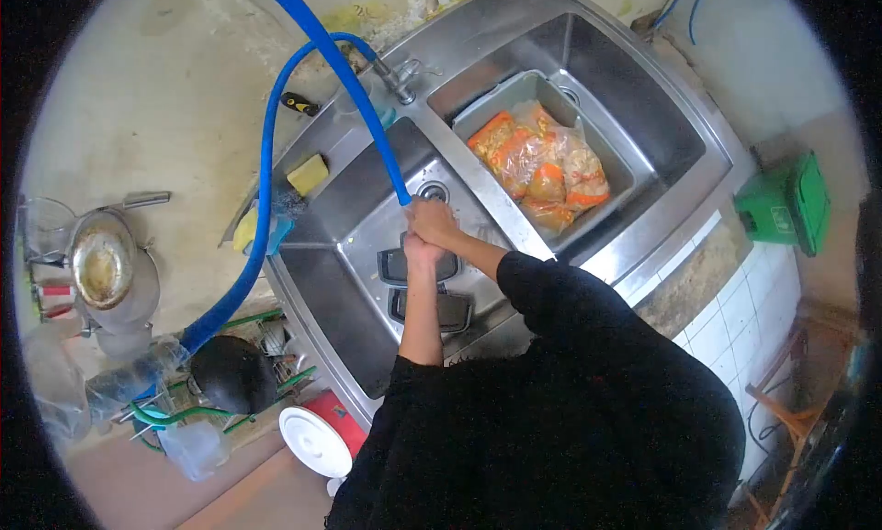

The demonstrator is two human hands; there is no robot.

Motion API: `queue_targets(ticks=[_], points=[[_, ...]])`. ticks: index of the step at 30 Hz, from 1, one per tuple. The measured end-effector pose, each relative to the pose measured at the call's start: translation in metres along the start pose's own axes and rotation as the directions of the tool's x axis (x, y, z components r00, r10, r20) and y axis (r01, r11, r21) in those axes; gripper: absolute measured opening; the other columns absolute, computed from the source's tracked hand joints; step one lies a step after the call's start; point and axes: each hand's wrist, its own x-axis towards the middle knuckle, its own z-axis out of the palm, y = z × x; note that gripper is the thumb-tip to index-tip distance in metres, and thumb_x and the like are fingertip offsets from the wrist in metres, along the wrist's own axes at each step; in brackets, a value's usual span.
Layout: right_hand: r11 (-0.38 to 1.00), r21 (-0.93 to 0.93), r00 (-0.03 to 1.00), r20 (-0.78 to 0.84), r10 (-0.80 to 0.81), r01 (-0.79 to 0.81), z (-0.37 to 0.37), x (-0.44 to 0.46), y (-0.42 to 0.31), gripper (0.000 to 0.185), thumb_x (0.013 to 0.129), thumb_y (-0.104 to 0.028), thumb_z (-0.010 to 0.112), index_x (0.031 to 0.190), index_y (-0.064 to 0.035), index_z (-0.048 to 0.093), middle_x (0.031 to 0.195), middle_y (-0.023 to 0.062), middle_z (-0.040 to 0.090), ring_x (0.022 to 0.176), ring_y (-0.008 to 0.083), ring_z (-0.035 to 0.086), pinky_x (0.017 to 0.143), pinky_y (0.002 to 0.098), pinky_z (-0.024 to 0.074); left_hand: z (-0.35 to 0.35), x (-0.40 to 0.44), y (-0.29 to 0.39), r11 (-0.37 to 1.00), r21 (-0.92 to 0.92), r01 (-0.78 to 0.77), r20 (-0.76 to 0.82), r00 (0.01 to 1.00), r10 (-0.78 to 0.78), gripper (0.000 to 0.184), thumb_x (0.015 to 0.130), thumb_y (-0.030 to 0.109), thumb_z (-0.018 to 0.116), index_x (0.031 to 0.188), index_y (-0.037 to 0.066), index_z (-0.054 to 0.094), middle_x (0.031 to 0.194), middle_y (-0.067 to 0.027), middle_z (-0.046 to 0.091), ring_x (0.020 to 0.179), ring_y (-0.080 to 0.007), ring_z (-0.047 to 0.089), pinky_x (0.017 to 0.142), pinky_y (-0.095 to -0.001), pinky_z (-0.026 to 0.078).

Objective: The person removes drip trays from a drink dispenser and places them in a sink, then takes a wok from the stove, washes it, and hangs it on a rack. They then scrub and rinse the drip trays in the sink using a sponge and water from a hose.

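Observation:
My right hand (435,221) is closed at the lower end of a blue hose (375,130), over the left sink basin (322,296). Just below and touching it is my left hand (421,249), its fingers curled in. What the left fingers hold, if anything, is hidden. Beneath my hands, two dark, flat, rounded rectangular pieces lie on the basin floor: an upper piece (393,267) and a lower piece (441,311). Partly behind my right hand, the drain (433,191) shows.
In the right basin, a grey tub (617,167) holds bagged food (542,163) in clear and orange plastic. A yellow sponge (308,174) rests on the left ledge near a tap (397,82). A green bin (785,204) stands right; a red white-lidded bucket (317,441), lower left.

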Motion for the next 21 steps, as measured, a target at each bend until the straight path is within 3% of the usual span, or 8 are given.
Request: queue_targets(ticks=[4, 7, 13, 15, 16, 17, 18, 21], points=[[0.984, -0.089, 0.959, -0.225, -0.169, 0.153, -0.011, 0.024, 0.005, 0.032, 0.075, -0.029, 0.044, 0.062, -0.0036, 0.057, 0.063, 0.0163, 0.056, 0.062, 0.033, 0.055, 0.055, 0.0414, 0.0425, 0.023, -0.004, -0.004, 0.987, 0.154, -0.042, 0.016, 0.999, 0.04, 0.031, 0.082, 0.029, 0.033, 0.093, 0.005, 0.051, 0.092, -0.0097, 0.055, 0.085, -0.0234, 0.052, 0.076, -0.0423, 0.04], [0.971, -0.223, 0.996, 0.033, -0.082, 0.087, -0.033, 0.064, 0.015, 0.032, 0.073, -0.032, 0.045, 0.07, -0.004, 0.06, 0.073, 0.0149, 0.057, 0.068, 0.0312, 0.056, 0.064, 0.0435, 0.0416, 0.023, 0.01, 0.0, 0.989, 0.11, -0.1, -0.191, 0.974, 0.12, 0.024, 0.08, 0.023, 0.038, 0.092, 0.007, 0.052, 0.092, -0.008, 0.054, 0.088, -0.021, 0.05, 0.082, -0.037, 0.036], [0.943, 0.31, 0.794, -0.541, 0.276, -0.117, -0.087, 0.16, 0.076, 0.029, 0.068, -0.019, 0.048, 0.089, 0.0003, 0.055, 0.092, 0.0215, 0.053, 0.085, 0.035, 0.051, 0.075, 0.0402, 0.0395, 0.035, 0.037, 0.0, 0.976, -0.004, -0.218, -0.222, 0.952, 0.212, 0.019, 0.077, 0.02, 0.047, 0.06, 0.013, 0.049, 0.051, 0.0035, 0.046, 0.041, -0.007, 0.042, 0.037, -0.0195, 0.035], [0.912, 0.393, 0.813, -0.487, 0.318, -0.121, -0.091, 0.225, 0.117, 0.032, 0.068, -0.015, 0.046, 0.095, 0.0016, 0.05, 0.096, 0.0218, 0.051, 0.089, 0.0346, 0.049, 0.075, 0.0397, 0.0391, 0.013, 0.046, 0.004, 0.985, -0.032, -0.169, -0.119, 0.979, 0.164, 0.018, 0.075, 0.021, 0.05, 0.059, 0.014, 0.046, 0.048, 0.0038, 0.041, 0.036, -0.0072, 0.036, 0.033, -0.0212, 0.03], [0.765, 0.633, 0.849, -0.334, 0.41, -0.121, -0.077, 0.264, 0.142, 0.029, 0.07, -0.016, 0.044, 0.091, 0.0023, 0.052, 0.092, 0.0197, 0.053, 0.087, 0.0317, 0.051, 0.073, 0.0387, 0.0404, 0.005, 0.047, 0.007, 0.995, -0.032, -0.096, -0.027, 0.995, 0.095, 0.019, 0.073, 0.022, 0.053, 0.058, 0.015, 0.043, 0.044, 0.0041, 0.037, 0.032, -0.0074, 0.031, 0.03, -0.0229, 0.025], [0.165, 0.982, 0.929, 0.021, 0.371, -0.088, -0.079, 0.29, 0.164, 0.021, 0.073, -0.015, 0.043, 0.086, -0.0001, 0.049, 0.077, 0.0123, 0.05, 0.066, 0.0245, 0.052, 0.054, 0.0338, 0.0431, 0.02, 0.034, -0.001, 0.972, 0.111, -0.209, -0.2, 0.953, 0.227, 0.029, 0.072, 0.026, 0.054, 0.052, 0.015, 0.036, 0.042, 0.0049, 0.026, 0.029, -0.0079, 0.022, 0.027, -0.0235, 0.019], [0.519, 0.854, 0.913, -0.175, 0.369, -0.046, -0.061, 0.321, 0.18, 0.02, 0.074, -0.015, 0.042, 0.086, -0.0004, 0.048, 0.079, 0.0112, 0.049, 0.066, 0.0229, 0.051, 0.052, 0.0345, 0.0423, 0.013, 0.031, 0.001, 0.964, 0.09, -0.251, -0.192, 0.945, 0.264, 0.029, 0.072, 0.026, 0.054, 0.052, 0.015, 0.036, 0.042, 0.0049, 0.026, 0.029, -0.0079, 0.022, 0.027, -0.0235, 0.019], [0.433, 0.901, 0.904, -0.159, 0.396, -0.031, -0.09, 0.326, 0.135, 0.02, 0.076, -0.016, 0.04, 0.087, -0.0013, 0.047, 0.081, 0.0102, 0.047, 0.065, 0.0193, 0.046, 0.052, 0.0327, 0.0398, -0.019, 0.009, 0.003, 0.847, 0.532, -0.006, -0.406, 0.875, 0.262, 0.023, 0.071, 0.025, 0.052, 0.054, 0.014, 0.04, 0.043, 0.0001, 0.035, 0.031, -0.0122, 0.031, 0.028, -0.0262, 0.025]])
